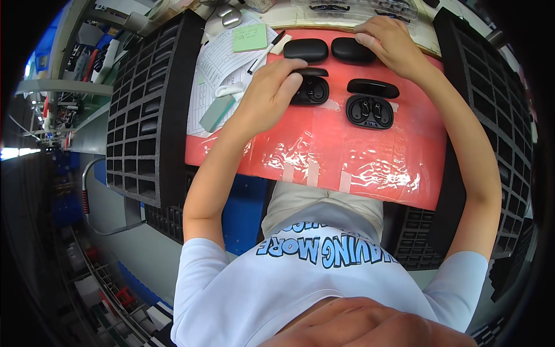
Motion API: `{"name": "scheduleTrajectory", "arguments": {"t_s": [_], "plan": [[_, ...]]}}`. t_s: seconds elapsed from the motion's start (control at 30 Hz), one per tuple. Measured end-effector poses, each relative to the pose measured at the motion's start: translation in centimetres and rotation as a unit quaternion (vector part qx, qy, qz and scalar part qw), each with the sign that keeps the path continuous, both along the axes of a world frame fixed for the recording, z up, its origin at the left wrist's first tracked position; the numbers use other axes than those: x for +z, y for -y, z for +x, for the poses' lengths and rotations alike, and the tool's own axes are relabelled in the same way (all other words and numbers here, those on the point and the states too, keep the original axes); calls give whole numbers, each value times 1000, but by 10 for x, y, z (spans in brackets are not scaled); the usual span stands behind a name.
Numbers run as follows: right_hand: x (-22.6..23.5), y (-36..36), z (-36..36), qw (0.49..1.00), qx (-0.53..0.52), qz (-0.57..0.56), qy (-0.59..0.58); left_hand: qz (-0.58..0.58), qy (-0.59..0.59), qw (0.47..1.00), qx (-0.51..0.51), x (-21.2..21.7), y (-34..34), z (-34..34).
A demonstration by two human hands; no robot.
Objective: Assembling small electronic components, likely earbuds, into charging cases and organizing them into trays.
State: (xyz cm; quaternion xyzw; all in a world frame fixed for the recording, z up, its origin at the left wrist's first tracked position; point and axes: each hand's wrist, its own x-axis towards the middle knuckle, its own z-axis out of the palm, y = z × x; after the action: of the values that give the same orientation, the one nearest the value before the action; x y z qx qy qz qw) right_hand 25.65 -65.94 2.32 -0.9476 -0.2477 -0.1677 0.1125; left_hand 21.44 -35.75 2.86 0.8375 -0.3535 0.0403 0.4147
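Note:
My left hand (272,87) grips the left side of an open black earbud case (312,89) on a red mat (347,156); its lid stands up with the earbuds showing inside. My right hand (390,40) curls over the right end of a closed black case (350,52) at the mat's far edge. Another closed case (306,50) lies just left of it. A second open case (370,111) with two earbuds sits untouched to the right of the one I hold.
Black foam trays with many slots flank the mat on the left (144,115) and the right (491,87). A printed sheet (222,63) with a green note (250,37), a pen (266,52) and a grey-green block (217,113) lie at the far left.

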Motion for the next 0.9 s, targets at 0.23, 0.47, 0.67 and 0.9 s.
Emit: {"name": "scheduleTrajectory", "arguments": {"t_s": [0.23, 0.47, 0.67, 0.9], "plan": [[-22, -7, 6, 996, -24, -87, 16, 156, 22, 987, 22, 1, 11, -1], [3, -24, -4, 989, -4, 8, -151, 396, -11, 917, -57, 22, 11, 11], [21, 19, 5, 991, -7, 44, -125, 350, 146, 924, -56, 21, 15, 53], [28, 75, -10, 857, -34, 253, -448, 361, -221, 904, -63, 16, 40, 128]]}}
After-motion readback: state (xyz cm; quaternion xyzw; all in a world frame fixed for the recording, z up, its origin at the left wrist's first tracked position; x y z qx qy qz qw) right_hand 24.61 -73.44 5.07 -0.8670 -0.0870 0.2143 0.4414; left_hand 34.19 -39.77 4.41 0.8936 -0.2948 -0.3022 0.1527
